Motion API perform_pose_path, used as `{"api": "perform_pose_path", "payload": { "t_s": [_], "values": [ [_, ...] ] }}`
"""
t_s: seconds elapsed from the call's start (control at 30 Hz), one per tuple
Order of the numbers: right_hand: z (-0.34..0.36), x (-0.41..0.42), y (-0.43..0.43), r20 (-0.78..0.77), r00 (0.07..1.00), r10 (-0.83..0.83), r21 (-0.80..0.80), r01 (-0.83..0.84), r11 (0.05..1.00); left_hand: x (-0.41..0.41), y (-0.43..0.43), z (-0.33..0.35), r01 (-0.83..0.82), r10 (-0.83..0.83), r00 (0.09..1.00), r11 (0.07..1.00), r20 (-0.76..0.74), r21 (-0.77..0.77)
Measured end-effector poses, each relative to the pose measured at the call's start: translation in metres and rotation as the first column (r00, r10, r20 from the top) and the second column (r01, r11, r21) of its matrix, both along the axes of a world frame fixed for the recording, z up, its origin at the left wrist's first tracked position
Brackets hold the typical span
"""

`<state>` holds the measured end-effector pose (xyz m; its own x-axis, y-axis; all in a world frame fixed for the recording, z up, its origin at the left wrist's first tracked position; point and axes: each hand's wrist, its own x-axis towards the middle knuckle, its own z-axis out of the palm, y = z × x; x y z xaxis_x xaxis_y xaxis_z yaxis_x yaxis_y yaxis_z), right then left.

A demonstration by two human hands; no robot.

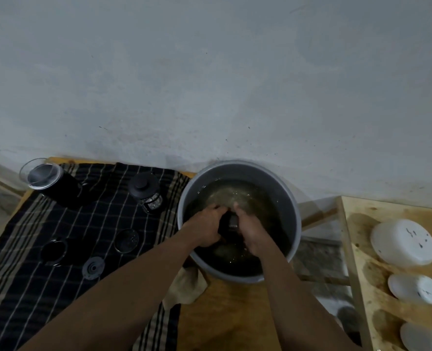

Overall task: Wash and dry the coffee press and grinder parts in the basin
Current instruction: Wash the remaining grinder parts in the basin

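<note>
Biggest thing here is the dark striped cloth (57, 249) spread left of the basin, which looks like the drying spot. The grey basin (283, 196) itself is about half full of murky, slightly soapy-looking water.

Both hands are down in it. The left hand (207, 229) and right hand (251, 236) have their fingers curled round a small dark part (231, 222), one from each side, holding it right at the waterline in the middle of the basin. I can't tell which piece it is, just dark with a bit of metal showing.

So I'd say we're in the washing step, scrubbing one piece. Next would be lifting it out, shaking the water off and getting it left onto the cloth, or grabbing the beige rag (184, 287) lying just beside the basin's near-left edge. It's wet and small, so it could be slippery.

Right of the basin, a wooden shelf (356, 224) holds white bowls (403, 241) that look upturned.

Far left of the basin, the black grinder (57, 183) stands with a clear lid on; I can't see inside. The coffee press (146, 192) stands near the basin's left side with its lid on, and its glass looks empty.

Also on the cloth are a black ring (54, 250), a mesh disc (126, 240) and a small plastic disc (93, 268), all lying flat and apart from each other.
</note>
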<state>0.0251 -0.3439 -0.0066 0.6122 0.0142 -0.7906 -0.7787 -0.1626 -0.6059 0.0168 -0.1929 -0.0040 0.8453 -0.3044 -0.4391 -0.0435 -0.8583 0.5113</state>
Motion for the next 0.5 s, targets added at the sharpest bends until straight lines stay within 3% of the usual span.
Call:
{"api": "perform_pose_path", "payload": {
  "t_s": [0.13, 0.33, 0.5],
  "values": [
    [0.009, -0.004, 0.013, -0.023, 0.992, 0.121, 0.020, -0.121, 0.992, -0.003, 0.002, 0.002, 0.001, 0.000, 1.000, 0.998, 0.010, -0.066],
    [0.010, 0.002, 0.003, -0.013, 0.990, 0.141, -0.044, -0.142, 0.989, -0.003, 0.002, 0.002, -0.031, 0.038, 0.998, 0.985, 0.041, -0.169],
    [0.009, 0.000, -0.004, -0.049, 0.994, 0.093, 0.108, -0.088, 0.990, -0.005, 0.003, 0.003, -0.072, 0.081, 0.996, 0.974, 0.033, -0.213]
  ]
}}
